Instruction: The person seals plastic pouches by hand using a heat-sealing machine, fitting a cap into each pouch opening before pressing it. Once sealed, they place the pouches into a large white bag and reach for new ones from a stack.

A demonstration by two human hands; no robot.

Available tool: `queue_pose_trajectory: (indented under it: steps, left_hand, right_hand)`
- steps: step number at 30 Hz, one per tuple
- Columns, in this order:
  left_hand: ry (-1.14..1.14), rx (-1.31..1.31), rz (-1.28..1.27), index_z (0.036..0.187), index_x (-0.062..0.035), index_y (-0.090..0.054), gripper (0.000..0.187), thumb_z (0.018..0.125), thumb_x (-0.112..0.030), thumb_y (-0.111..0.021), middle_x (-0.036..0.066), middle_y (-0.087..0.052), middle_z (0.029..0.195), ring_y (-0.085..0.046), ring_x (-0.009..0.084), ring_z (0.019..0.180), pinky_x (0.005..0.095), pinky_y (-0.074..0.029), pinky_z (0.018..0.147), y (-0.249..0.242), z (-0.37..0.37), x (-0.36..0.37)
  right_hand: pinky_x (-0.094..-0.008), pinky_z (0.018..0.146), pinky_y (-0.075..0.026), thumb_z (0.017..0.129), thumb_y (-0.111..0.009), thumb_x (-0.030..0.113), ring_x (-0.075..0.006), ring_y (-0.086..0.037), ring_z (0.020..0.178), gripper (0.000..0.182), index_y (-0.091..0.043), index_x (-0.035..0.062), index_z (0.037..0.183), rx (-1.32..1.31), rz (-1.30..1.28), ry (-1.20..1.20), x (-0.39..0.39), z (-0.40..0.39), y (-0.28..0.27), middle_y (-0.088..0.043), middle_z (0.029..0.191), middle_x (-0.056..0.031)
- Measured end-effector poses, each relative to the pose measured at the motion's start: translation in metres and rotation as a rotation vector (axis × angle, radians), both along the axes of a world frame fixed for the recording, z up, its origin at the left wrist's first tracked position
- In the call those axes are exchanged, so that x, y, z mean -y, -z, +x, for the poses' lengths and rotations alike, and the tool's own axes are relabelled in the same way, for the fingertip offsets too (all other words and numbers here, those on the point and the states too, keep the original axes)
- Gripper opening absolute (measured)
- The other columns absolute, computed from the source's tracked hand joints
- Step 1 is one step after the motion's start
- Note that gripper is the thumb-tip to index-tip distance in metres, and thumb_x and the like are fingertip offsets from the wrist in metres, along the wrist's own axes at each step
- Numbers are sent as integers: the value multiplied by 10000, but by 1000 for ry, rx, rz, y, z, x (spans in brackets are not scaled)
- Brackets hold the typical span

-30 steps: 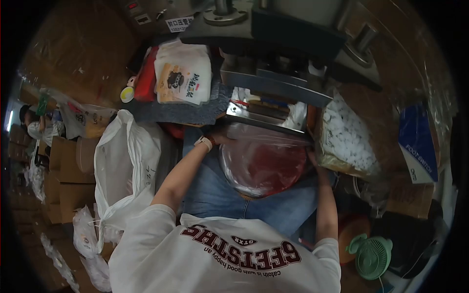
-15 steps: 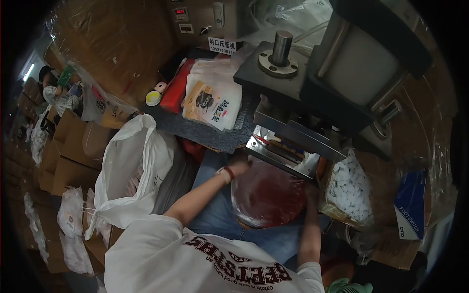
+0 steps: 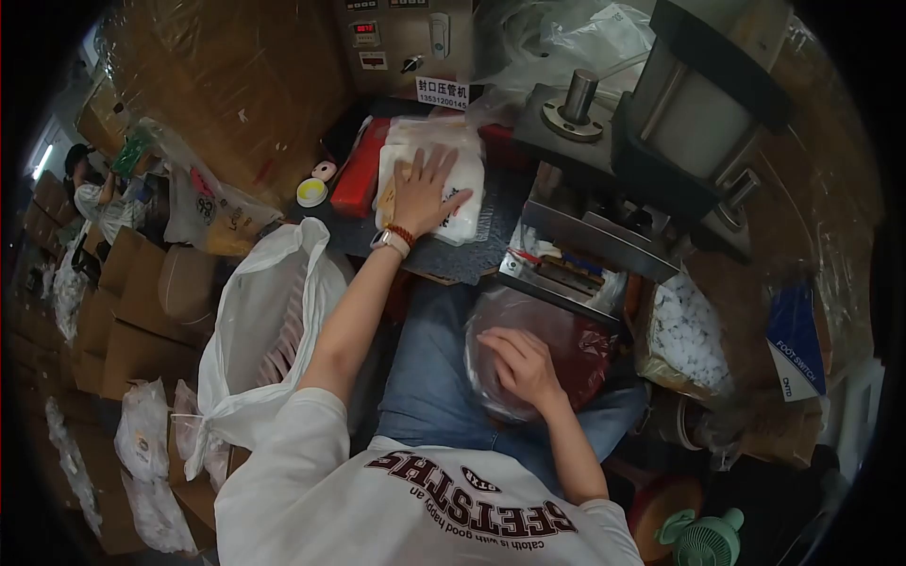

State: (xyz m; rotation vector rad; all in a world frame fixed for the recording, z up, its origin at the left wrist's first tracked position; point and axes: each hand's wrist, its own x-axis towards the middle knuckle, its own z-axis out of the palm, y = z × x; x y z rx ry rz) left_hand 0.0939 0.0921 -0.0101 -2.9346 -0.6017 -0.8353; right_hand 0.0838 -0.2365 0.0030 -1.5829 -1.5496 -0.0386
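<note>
My left hand (image 3: 427, 196) lies flat with its fingers spread on a stack of printed white plastic pouches (image 3: 464, 179). The stack rests on the dark table in front of the machine. My right hand (image 3: 521, 363) hovers over a red round surface wrapped in clear plastic (image 3: 585, 363), between my legs. Its fingers are loosely bent, the thumb apart, and nothing shows in them. Just beyond that hand is the press machine's metal jaw (image 3: 566, 274), with wires and small parts in it.
A white sack (image 3: 222, 363) with pinkish items stands open at my left. To the right, a box of small white pieces (image 3: 687, 330) sits beside the machine. A red box (image 3: 360, 174) and a yellow-lined cup (image 3: 311, 192) are left of the pouches. A green fan (image 3: 703, 538) is at lower right.
My left hand has moved from the machine's jaw up and left onto the pouch stack. My right hand has come up from beside the red surface to above it.
</note>
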Motion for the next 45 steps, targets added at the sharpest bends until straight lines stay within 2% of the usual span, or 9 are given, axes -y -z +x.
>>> queue_pose_trajectory:
  steps: [8,14,21,25,27,32,35,42,45]
  left_hand:
    - [-344,196,-77,1432,-91,-324,692,910,-532,-432,147,-307,1487,-211,317,1402,608,-28,1094,11,-4,42]
    - [119,-35,-59,1372,-92,-406,580,899,-405,-528,149,-372,1440,-310,312,1354,589,-167,1084,12,-83,113]
    - [304,150,-144,1114,-81,-637,390,726,-39,-645,82,-651,1101,-637,245,996,321,-510,829,9,-116,123]
    - [250,365,-1097,968,-27,-703,248,738,1,-615,104,-706,900,-687,204,835,267,-520,738,-12,-117,146]
    - [310,371,-1040,971,-26,-702,265,729,17,-602,101,-705,919,-683,213,862,279,-521,756,-13,-116,164]
    - [425,368,-772,961,-39,-706,327,681,56,-567,95,-702,956,-667,248,938,314,-524,799,-39,-119,192]
    - [497,335,-604,951,-50,-707,359,644,63,-559,87,-700,968,-652,264,979,333,-524,817,-50,-119,201]
    - [828,241,-802,951,-32,-705,264,705,10,-619,111,-700,967,-687,253,846,309,-535,745,-57,-108,209]
    - [645,144,-1074,966,-4,-701,184,800,-61,-644,78,-712,924,-678,161,776,259,-521,679,-21,-88,221]
  right_hand:
    - [-401,823,-464,861,-571,94,-334,-591,929,207,-612,4,1043,151,-29,1044,116,107,-47,-628,1040,-153]
    - [-437,834,-464,848,-574,92,-364,-558,954,244,-605,19,1079,380,-597,1067,120,144,-30,-595,1044,-159]
    - [-372,778,-484,887,-571,72,-301,-598,858,215,-603,5,1089,431,-179,1069,118,114,-36,-606,1026,-132]
    - [-238,656,-487,918,-579,73,-110,-596,754,257,-568,-35,1151,-874,388,522,87,17,-38,-574,983,-72]
    - [-254,668,-509,904,-588,46,-169,-628,808,266,-554,-44,1152,-963,183,266,70,-13,-33,-573,1000,-100]
    - [-307,795,-542,859,-613,-32,-230,-653,934,212,-595,-46,1069,-895,541,144,59,-27,-53,-567,1011,-117]
    - [-406,847,-519,741,-691,-84,-311,-653,930,206,-630,-38,933,-111,386,347,42,-14,-53,-646,943,-176]
    - [-407,875,-471,722,-732,-28,-256,-652,942,236,-653,-8,944,-331,350,57,54,-2,-54,-684,910,-125]
    - [-349,910,-439,780,-707,47,-252,-614,988,299,-626,-21,1060,-467,40,485,51,6,-45,-673,1004,-119]
